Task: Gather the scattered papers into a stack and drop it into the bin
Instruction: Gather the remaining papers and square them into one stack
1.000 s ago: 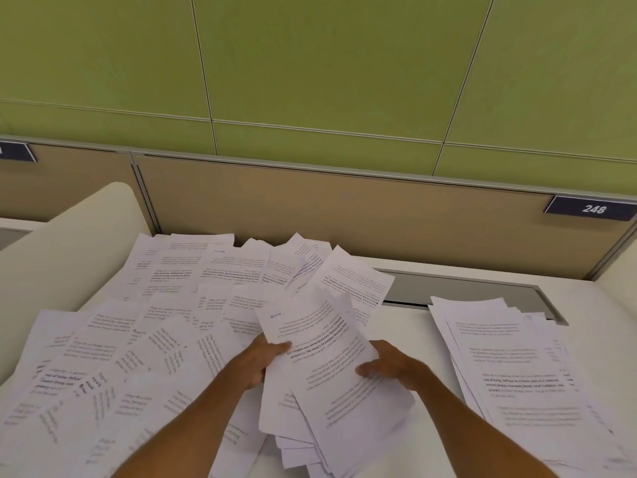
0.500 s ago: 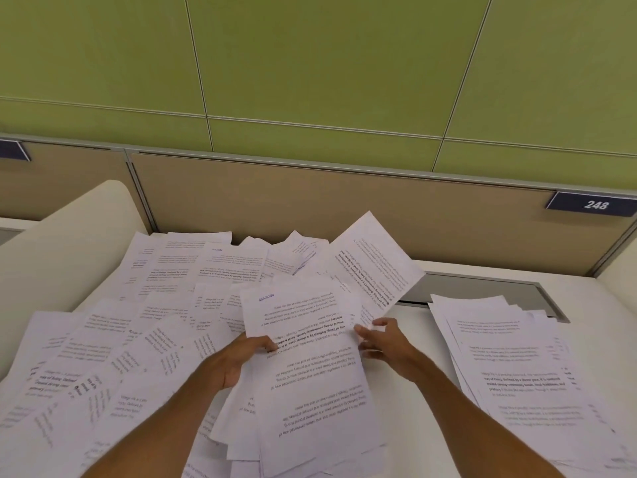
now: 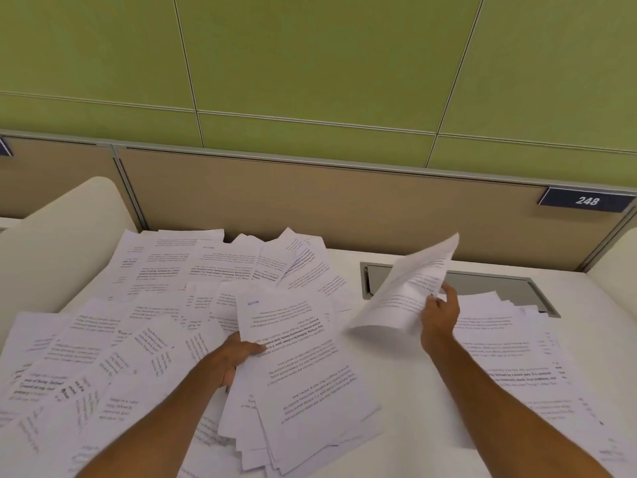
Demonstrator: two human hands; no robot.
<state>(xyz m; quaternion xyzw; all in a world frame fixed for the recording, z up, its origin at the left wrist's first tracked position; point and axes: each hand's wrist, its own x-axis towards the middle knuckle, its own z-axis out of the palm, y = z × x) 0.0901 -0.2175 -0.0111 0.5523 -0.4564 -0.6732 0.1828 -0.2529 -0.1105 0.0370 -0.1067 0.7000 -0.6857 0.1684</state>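
Gathering looks barely half done: left of the grey recess [image 3: 489,281] in the counter [image 3: 403,377] the left hand [image 3: 234,360] grips a loose bundle [image 3: 300,374] amid scattered papers [image 3: 103,339], the right hand [image 3: 439,313] pinches one curled sheet [image 3: 403,294] over that recess, a pile [image 3: 510,350] lies beside it; no bin shows.

The scattered papers [image 3: 103,339] over the desk's left half are thin white printed paper, matt. The stack [image 3: 303,374] in the left hand [image 3: 231,357] is the same stock. The sheet [image 3: 403,298] pinched by the right hand [image 3: 439,315] curls softly, limp paper. The desk [image 3: 403,374] top is white and smooth, with a dull sheen. A grey flap [image 3: 482,282] at its back edge looks like brushed metal. The partition [image 3: 344,208] behind looks like tan cloth, the wall panels [image 3: 310,63] green and matt, the number plate [image 3: 586,200] dark and glossy
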